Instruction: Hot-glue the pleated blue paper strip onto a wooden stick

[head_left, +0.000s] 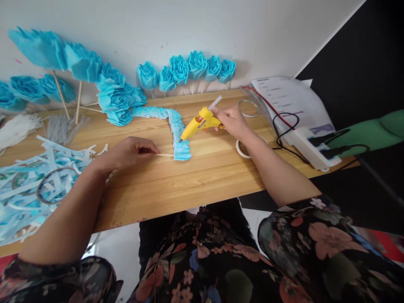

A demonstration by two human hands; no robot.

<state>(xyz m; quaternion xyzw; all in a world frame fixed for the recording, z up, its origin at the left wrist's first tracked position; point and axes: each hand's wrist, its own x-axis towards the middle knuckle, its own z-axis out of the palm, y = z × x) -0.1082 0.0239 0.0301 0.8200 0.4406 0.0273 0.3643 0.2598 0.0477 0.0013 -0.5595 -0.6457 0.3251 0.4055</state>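
Blue crepe-paper strip (176,126) lies curved across the middle of the wooden table (189,176), its near end at a thin wooden stick (164,155) pinched in the left hand (128,152). It looks light, soft and easily torn, so the stiff stick seems the safer hold. The right hand (232,121) is closed around a yellow glue gun (202,123), nozzle toward the strip.

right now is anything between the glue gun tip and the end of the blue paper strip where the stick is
Nothing visible. The glue gun in the right hand points down at the blue paper strip, with only bare table between. The left hand holds the wooden stick from the other side.
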